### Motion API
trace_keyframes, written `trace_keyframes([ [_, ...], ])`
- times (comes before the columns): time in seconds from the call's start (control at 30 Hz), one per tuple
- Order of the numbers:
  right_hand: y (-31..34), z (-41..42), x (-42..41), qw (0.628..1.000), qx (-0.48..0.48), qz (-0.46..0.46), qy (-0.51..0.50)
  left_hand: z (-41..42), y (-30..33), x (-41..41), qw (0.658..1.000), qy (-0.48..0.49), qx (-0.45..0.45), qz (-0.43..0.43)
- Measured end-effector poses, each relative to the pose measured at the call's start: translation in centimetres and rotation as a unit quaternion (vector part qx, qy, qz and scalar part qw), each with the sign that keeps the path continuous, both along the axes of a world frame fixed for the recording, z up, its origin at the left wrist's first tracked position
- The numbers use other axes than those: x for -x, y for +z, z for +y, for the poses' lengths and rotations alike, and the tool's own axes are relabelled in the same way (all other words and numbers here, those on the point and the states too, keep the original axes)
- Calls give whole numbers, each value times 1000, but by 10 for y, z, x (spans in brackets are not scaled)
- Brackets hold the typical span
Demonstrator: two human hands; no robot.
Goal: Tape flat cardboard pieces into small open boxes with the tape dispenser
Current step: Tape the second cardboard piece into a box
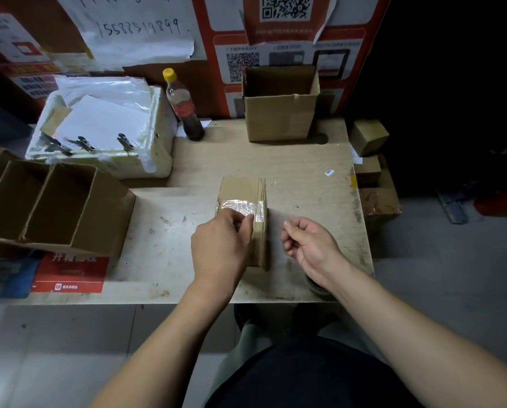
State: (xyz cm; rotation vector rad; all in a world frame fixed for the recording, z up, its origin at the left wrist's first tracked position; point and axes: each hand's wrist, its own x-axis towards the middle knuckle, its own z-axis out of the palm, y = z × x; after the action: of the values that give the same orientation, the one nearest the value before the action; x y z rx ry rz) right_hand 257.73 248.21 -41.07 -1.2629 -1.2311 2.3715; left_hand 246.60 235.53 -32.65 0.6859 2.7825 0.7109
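Observation:
A small cardboard box [242,188] lies on the wooden table [305,172] in the middle, with a strip of clear tape [240,208] across its top. My left hand [221,245] rests on the box, its fingers curled and its thumb and fingertips on the tape near the right edge. My right hand [308,240] hovers just right of the box with fingers loosely curled; a faint clear tape strand seems to run from it to the box. No tape dispenser is in view.
An open cardboard box [278,116] stands at the back. A dark bottle with a yellow cap [184,107] stands left of it. A white foam box with clips [105,128] sits back left. Divided cardboard compartments [46,201] fill the left edge. Small boxes [368,136] sit off the right edge.

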Motion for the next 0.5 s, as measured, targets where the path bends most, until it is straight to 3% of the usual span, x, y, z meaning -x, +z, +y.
trace_keyframes([
  [0.13,-12,-21,9,992,-110,-56,-33,1,-12,-4,998,-31,10,52],
  [0.33,-21,-41,28,978,-171,-96,-75,2,-21,2,997,-23,-9,80],
  [0.5,-26,-52,41,962,-228,-150,10,-3,-35,11,998,-19,-1,63],
])
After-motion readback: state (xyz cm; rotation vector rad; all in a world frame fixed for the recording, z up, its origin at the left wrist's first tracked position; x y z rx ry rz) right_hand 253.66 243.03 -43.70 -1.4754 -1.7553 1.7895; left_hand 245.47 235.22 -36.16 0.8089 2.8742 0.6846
